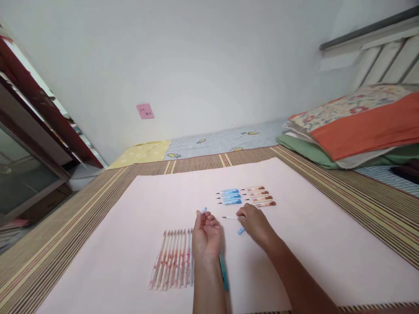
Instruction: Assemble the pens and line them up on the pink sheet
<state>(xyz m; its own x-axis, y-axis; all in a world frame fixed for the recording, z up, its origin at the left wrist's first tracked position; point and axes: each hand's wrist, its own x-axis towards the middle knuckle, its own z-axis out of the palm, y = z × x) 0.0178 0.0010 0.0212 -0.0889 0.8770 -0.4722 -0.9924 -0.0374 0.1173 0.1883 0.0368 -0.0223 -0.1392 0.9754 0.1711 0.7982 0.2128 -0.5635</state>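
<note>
My left hand (207, 233) is turned palm up, its thumb and fingers pinching a small light-blue pen cap (203, 210). To its right, my right hand (257, 222) is closed on a thin white pen refill (231, 217) whose dark tip points left. A blue pen piece (241, 230) shows just below the right fingers; I cannot tell whether they touch it. Beyond the hands lie several short blue pens (231, 196) and, beside them, several brown-ended pens (260, 193), tips to the left. Slim pink-and-white pens (172, 259) lie side by side left of my left wrist.
A teal object (224, 272) is partly hidden by my left forearm. Everything lies on a pale pink sheet (118, 244) over a striped mat (29, 266). Folded bedding (363, 126) is piled at the right, a white wall (209, 65) stands behind, and a pink note (145, 111) is stuck there.
</note>
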